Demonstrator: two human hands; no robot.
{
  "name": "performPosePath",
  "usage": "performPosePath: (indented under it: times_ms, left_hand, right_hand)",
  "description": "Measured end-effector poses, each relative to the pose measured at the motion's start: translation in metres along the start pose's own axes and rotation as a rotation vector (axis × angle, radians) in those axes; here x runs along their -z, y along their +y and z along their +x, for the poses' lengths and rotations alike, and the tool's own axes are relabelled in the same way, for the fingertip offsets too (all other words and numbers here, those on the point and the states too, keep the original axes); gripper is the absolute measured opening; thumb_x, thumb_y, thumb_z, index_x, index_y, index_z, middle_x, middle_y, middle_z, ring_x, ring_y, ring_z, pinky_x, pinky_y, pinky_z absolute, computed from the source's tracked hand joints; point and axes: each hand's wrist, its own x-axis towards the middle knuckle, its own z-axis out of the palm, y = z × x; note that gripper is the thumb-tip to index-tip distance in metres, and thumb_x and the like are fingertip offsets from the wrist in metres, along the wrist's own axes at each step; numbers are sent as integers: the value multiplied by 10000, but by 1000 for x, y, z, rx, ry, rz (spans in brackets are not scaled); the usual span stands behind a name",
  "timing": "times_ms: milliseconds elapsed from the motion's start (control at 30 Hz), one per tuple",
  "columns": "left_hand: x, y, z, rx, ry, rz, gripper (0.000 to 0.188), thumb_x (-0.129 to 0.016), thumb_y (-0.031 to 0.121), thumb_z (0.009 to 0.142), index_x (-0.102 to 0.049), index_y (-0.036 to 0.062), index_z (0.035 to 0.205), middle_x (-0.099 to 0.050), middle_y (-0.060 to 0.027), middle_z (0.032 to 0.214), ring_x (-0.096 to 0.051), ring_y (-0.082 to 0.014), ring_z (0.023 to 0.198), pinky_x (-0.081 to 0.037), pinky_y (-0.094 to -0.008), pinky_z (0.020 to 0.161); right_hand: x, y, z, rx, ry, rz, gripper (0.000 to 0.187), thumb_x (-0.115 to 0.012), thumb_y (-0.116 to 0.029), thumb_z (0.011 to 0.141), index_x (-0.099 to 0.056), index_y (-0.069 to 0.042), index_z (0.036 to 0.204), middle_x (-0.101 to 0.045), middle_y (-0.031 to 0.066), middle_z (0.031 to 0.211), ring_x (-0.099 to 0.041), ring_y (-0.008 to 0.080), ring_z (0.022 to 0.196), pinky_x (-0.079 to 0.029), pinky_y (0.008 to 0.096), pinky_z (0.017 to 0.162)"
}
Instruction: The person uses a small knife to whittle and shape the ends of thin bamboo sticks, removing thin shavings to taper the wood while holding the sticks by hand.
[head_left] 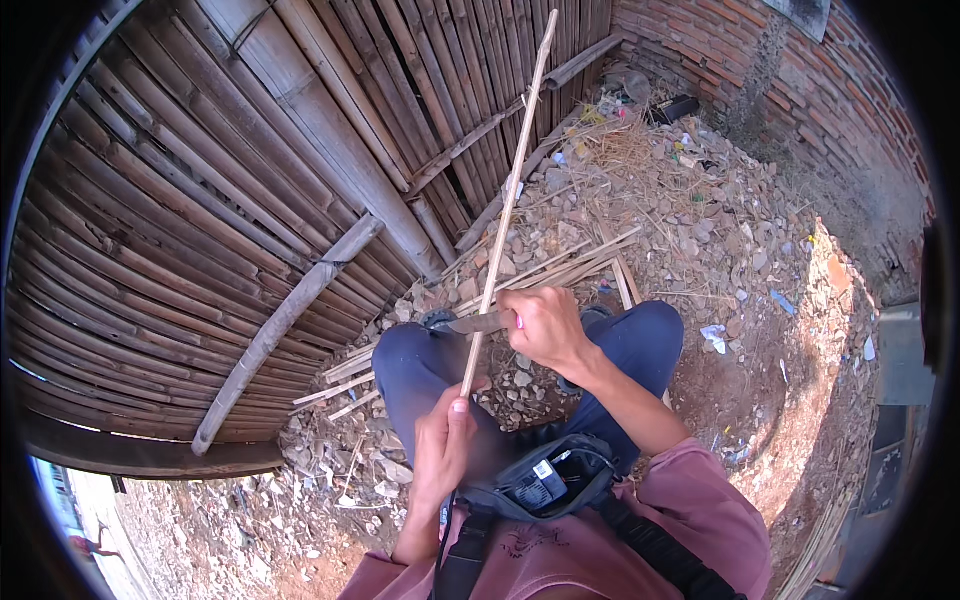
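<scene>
The bamboo fence (250,170) closes off the whole left side, with a slanted pole (285,320) leaning across it. The long bamboo stick (510,190) rises from the left hand (443,450) up past the fence, splitting the air ahead. The knife (475,322) in the right hand (545,330) crosses it just above the knees (420,355). Split strips (560,265) and rubble (640,190) cover the ground beyond. The brick wall (800,90) shuts the far right. Open ground lies right of the legs, apparently bare dirt (790,390).
</scene>
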Motion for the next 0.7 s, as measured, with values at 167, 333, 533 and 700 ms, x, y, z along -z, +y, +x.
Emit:
performPosePath:
  times_ms: [167,333,533,700]
  left_hand:
    - [-1,14,-4,-68,87,350,293,-431,274,1165,-555,28,1067,-510,-227,625,-555,-485,585,-401,-521,553]
    - [-1,15,0,49,87,496,265,-443,263,1155,-525,33,1051,-573,-309,692,-586,-578,725,-399,-609,598]
    - [-1,8,-1,73,111,528,271,-448,266,1152,-526,30,1047,-591,-315,701,-606,-575,722,-398,-622,597]
    - [-4,-2,-31,67,8,506,234,-510,224,1128,-520,12,1031,-602,-326,680,-628,-565,708,-425,-630,591]
  right_hand:
    - [-3,5,4,43,-8,-44,104,-643,-39,727,-716,-61,797,-671,166,643,-700,371,612,-542,468,571]
    - [-11,13,7,54,10,-94,93,-645,-47,717,-710,-62,781,-656,167,611,-697,379,596,-544,473,564]
    - [-21,29,24,-84,91,-108,124,-632,-42,769,-751,-53,802,-671,207,635,-701,383,585,-549,475,565]
    - [31,119,77,-359,284,-250,203,-600,-54,849,-797,-5,862,-690,262,691,-721,330,614,-542,470,581]
